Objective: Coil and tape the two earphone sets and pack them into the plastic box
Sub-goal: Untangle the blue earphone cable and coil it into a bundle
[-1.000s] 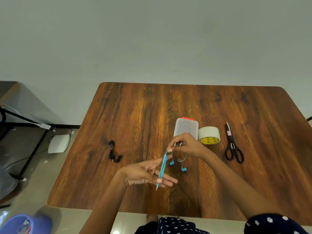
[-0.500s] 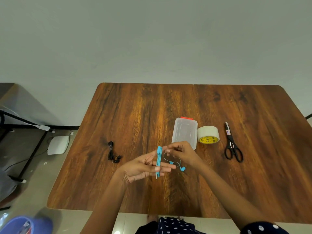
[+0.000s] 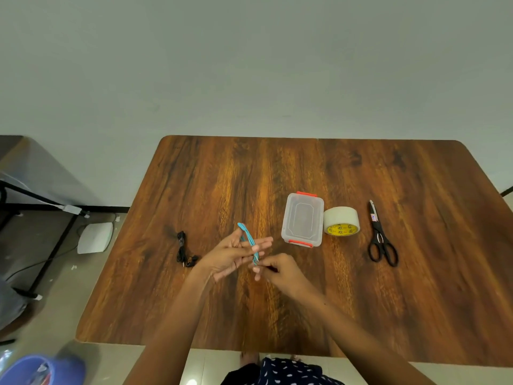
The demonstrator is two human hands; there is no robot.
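Note:
The blue earphone set (image 3: 249, 240) is wound in long loops across the fingers of my left hand (image 3: 233, 254), which is held flat above the wooden table (image 3: 305, 301). My right hand (image 3: 280, 270) pinches the cord's lower end just below the left fingertips. The black earphone set (image 3: 183, 250) lies bundled on the table left of my hands. A clear plastic box (image 3: 303, 219) with red clips, lid on, stands beyond my hands. To its right are a roll of tape (image 3: 341, 224) and black scissors (image 3: 381, 240).
The table's left edge drops to a tiled floor with a white device (image 3: 95, 237) and cables. A dark metal frame (image 3: 39, 207) stands at far left. A blue tub (image 3: 41, 370) sits at the bottom left corner.
My right hand has come down from above the coil to its lower end, taking the loose cord and earbuds with it. The hanging earbuds are no longer visible. My left hand tilted the coil.

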